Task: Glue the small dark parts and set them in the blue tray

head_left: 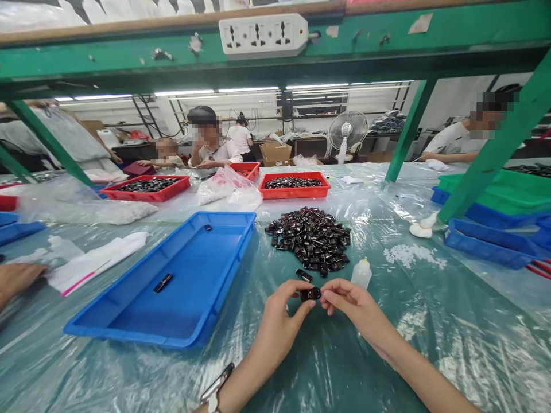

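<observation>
My left hand pinches a small glossy black plastic piece with a rounded right end between thumb and fingers. At that end my right hand has its thumb and fingertips pressed together; whatever may be between them is too small to make out. Just beyond my left fingers lies a similar loose black piece. A big heap of such black pieces is piled behind it. Next to my right hand stands a small translucent squeeze bottle with a yellowish tip.
Left of my hands sits a blue tray with two black pieces inside. Tiny white bits are scattered at right, near stacked blue and green trays. Red trays hold more pieces. Another person's hand is at far left. A green shelf beam crosses overhead.
</observation>
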`<state>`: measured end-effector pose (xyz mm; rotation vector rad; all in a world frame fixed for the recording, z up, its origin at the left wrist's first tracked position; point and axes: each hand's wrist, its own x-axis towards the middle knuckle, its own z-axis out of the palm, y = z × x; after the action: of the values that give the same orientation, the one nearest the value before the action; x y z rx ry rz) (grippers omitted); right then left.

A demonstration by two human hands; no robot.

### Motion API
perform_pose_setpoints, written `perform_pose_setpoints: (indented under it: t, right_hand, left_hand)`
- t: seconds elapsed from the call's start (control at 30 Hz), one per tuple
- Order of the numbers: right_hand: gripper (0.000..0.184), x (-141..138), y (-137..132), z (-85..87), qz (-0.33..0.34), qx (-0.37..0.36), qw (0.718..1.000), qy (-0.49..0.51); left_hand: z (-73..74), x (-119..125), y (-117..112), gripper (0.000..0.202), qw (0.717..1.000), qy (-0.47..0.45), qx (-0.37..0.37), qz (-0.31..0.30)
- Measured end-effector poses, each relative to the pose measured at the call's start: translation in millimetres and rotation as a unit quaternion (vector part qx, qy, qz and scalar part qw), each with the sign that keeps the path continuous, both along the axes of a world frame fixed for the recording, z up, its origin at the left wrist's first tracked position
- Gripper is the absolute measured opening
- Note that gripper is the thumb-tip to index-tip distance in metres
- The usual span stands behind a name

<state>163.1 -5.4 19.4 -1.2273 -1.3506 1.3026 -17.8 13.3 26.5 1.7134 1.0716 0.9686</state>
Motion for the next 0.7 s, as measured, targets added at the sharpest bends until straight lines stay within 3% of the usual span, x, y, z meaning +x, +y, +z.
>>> perform_pose_setpoints:
  t: [0.2,0.5,0.6,0.7]
  right_hand:
    - [0.042,0,-2,9.7,0.013,-0.066,0.989,0.128]
    - [0.042,1,-5,13.1,-0.011,-0.121,0.975,0.186]
    - [0.039,5,-7,2.6,0.009,-0.137,0.972,0.192]
    - [0.047,12,-8,-19.8,0.009,-0.154,0.968,0.196]
  left_hand:
    - [0.8,-2,-1,0.013,0.998,0.033,0.050,-0.006]
    - [3.0,-2,-5,0.013,0.994,0.069,0.086,-0.025]
    - [4.9,-2,-12,0.014,0.990,0.083,0.109,-0.026]
    - [-0.7,0,-17,0.018,0.982,0.091,0.159,-0.034]
